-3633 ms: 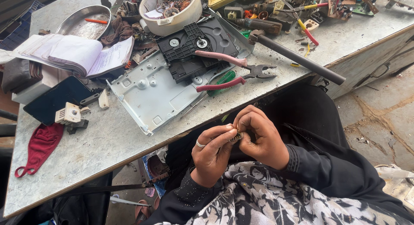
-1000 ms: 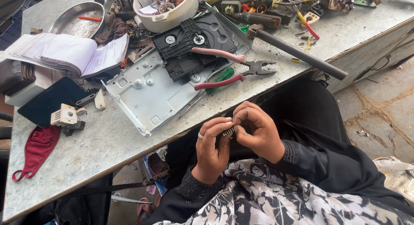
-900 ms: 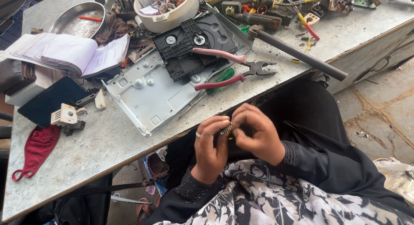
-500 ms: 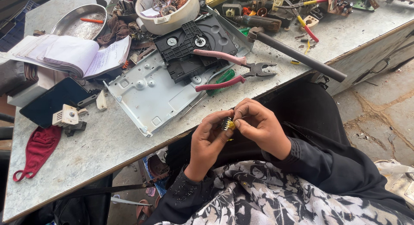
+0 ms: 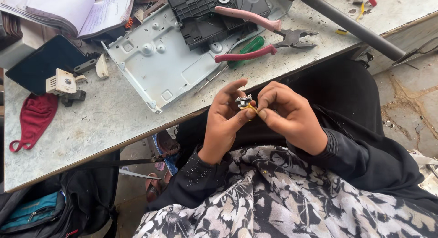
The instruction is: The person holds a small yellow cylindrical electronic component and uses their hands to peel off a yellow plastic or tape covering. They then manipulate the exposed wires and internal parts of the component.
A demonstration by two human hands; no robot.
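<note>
The left hand [image 5: 226,121] is pinching a small electronic component [image 5: 243,101] between thumb and forefinger, its grip closed on the part's lower edge so that the dark metal top is facing up toward the camera; the right hand [image 5: 292,117] is meeting it from the other side, its thumb and forefinger closed on the same part at a thin yellow strip [image 5: 250,108] trailing from it, seemingly to steady it or pull at it. Both hands are working just in front of the counter [image 5: 91,128] edge, above the lap, which is keeping the tiny piece close to the eyes and clear of the clutter.

On the counter, 1 pair of pink-handled pliers [image 5: 262,37] is lying open near the edge, within easy reach of the right hand; a green-handled screwdriver [image 5: 246,48] is lying partly under the lower handle. Behind them a grey metal chassis plate [image 5: 159,69] is resting flat, with a black disc-drive mechanism [image 5: 214,12] sitting on its far end. To the left, a red face mask [image 5: 34,117], a small beige plastic part [image 5: 61,82], a black tablet [image 5: 43,62] and an open book [image 5: 68,10] are lying well apart from the hands; a dark metal rod [image 5: 349,24] is lying across the counter's right corner.
</note>
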